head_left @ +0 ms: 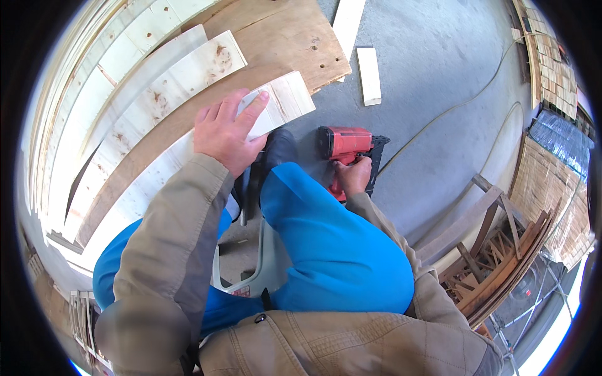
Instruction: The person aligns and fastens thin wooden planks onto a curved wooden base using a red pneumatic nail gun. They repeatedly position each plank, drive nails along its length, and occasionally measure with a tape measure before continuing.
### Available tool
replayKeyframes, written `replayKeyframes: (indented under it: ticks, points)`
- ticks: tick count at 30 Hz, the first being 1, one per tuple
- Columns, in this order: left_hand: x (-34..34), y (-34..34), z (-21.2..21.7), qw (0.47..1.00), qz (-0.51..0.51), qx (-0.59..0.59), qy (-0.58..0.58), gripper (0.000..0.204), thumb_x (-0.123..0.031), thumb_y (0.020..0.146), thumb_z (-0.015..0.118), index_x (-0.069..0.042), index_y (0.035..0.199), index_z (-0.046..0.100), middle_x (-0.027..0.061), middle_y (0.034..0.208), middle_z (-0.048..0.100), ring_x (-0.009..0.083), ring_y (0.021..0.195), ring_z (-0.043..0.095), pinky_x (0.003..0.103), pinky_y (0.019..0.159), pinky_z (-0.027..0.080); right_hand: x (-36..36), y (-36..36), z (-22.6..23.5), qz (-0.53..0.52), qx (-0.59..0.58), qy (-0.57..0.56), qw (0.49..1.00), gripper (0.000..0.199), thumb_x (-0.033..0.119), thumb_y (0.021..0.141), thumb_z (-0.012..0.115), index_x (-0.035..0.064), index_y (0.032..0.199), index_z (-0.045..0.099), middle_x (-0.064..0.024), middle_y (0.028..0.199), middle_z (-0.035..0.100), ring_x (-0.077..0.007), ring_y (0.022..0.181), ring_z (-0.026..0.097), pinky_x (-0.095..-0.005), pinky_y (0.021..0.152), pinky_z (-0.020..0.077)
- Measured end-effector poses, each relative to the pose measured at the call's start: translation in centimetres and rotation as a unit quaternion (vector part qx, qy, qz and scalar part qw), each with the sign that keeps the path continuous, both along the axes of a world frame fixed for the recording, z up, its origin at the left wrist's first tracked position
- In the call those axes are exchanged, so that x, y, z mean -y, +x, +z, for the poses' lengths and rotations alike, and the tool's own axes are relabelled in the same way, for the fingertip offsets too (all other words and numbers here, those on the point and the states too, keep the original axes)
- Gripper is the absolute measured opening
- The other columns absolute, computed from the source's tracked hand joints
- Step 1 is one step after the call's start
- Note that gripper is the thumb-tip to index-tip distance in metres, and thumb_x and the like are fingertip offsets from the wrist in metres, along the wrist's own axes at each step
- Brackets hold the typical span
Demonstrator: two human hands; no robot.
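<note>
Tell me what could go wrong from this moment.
1. The left hand rests on the pale board, and the red nail gun in the right hand is nearby; a stray shot might hit the fingers.
2. A dark shoe shows right beside the board's end, so a slipping board or dropped tool could land on that foot.
3. The thin hose curves across the floor and might snag.

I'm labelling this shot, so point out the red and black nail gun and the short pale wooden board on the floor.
Red and black nail gun (350, 141): head view, red body.
Short pale wooden board (369, 74): head view, upper face.
</note>
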State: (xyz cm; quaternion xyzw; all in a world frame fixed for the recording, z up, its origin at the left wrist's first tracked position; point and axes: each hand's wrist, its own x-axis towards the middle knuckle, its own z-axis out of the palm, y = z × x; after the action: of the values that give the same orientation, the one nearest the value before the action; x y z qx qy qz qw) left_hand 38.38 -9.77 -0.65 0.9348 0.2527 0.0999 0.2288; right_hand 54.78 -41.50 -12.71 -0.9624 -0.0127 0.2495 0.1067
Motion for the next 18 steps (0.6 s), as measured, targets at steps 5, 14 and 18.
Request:
replayKeyframes:
  ticks: [5,14,18]
  points:
    - [-0.1,0.0,0.2,1.0,-0.007,0.002,0.002,0.075,-0.022,0.072,0.089,-0.023,0.142,0.066,0.0109,0.136,0.064,0.0345,0.115,0.066,0.048,0.095,0.051,0.7,-0.4,-0.8,0.0,0.012,0.005,1.0,0.082,0.031,0.065,0.098,-0.0062,0.126,0.057,-0.0282,0.122,0.067,-0.045,0.114,0.067,-0.0492,0.097,0.0548]
    - [-0.3,-0.1,0.7,1.0,-0.005,0.009,-0.014,0.071,-0.023,0.072,0.087,-0.022,0.14,0.066,0.0115,0.136,0.063,0.0305,0.119,0.064,0.047,0.096,0.049,0.4,0.0,-2.0,0.035,-0.022,-0.018,0.999,0.071,0.026,0.073,0.092,-0.0089,0.12,0.052,-0.033,0.114,0.069,-0.0501,0.111,0.068,-0.0517,0.094,0.0553]
    - [-0.4,-0.2,0.7,1.0,-0.004,0.0,-0.03,0.074,-0.024,0.072,0.085,-0.023,0.142,0.065,0.0117,0.137,0.061,0.029,0.124,0.063,0.049,0.098,0.047,0.1,0.9,-1.1,0.03,-0.053,-0.038,0.997,0.071,0.024,0.071,0.092,-0.0086,0.122,0.054,-0.0327,0.119,0.07,-0.0483,0.113,0.069,-0.0503,0.097,0.0553]
